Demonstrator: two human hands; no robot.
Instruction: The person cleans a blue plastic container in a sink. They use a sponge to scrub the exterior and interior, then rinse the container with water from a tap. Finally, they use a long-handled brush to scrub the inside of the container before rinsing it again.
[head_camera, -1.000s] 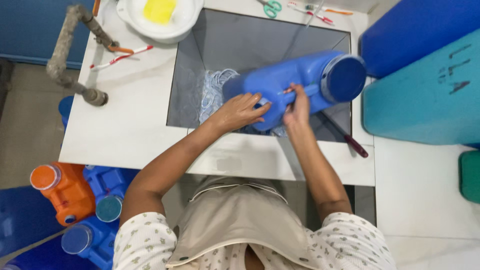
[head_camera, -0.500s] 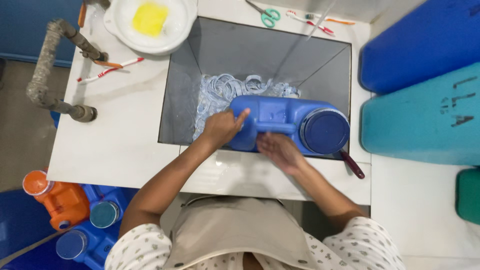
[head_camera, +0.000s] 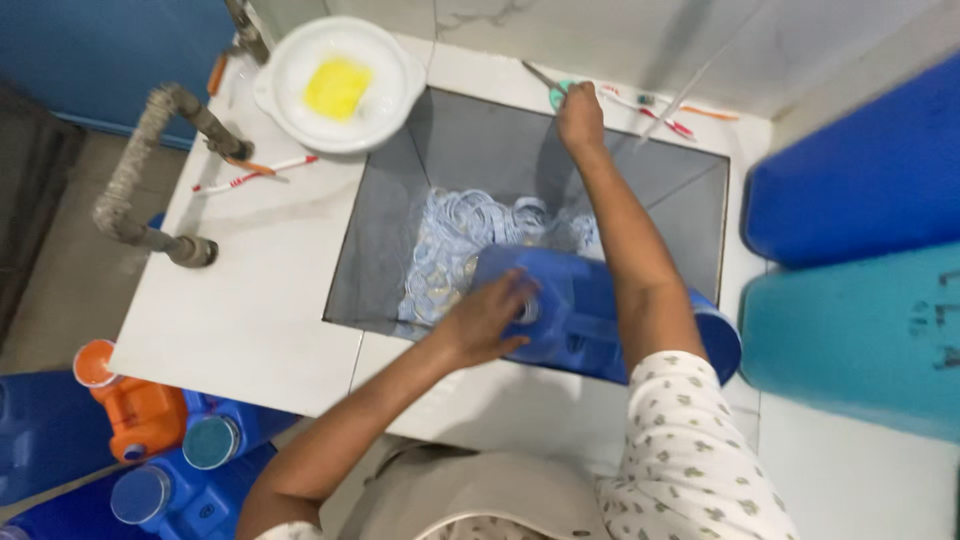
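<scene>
1. The blue jug (head_camera: 575, 315) lies on its side in the grey sink (head_camera: 470, 140) set into the table, at the sink's near right corner, its wide blue cap end (head_camera: 722, 340) propped on the near rim. It rests partly on a heap of pale plastic rings (head_camera: 450, 245) in the sink's bottom.
2. The left hand (head_camera: 488, 318) lies flat on the jug's left end with spread fingers; its grip is wide and loose, pressing rather than clasping. Judged from this, the jug could roll or slide on the rings, since 1 flat palm is all that steadies it.
3. The right hand (head_camera: 580, 115) stretches across the sink to the table's far edge, closing on green-handled scissors (head_camera: 553, 92); I cannot tell how firm that grip is. The forearm passes right above the jug, so pulling back could knock it or drag the blades near the left hand.
4. Toothbrushes (head_camera: 650, 105) lie just beside the scissors and could be swept into the sink.
5. A white bowl with a yellow sponge (head_camera: 337, 85) sits at the far left corner, near a rough pipe (head_camera: 140, 165), well apart from both hands.
6. Orange and blue jugs (head_camera: 150, 440) stand on the floor below the table's left edge.
</scene>
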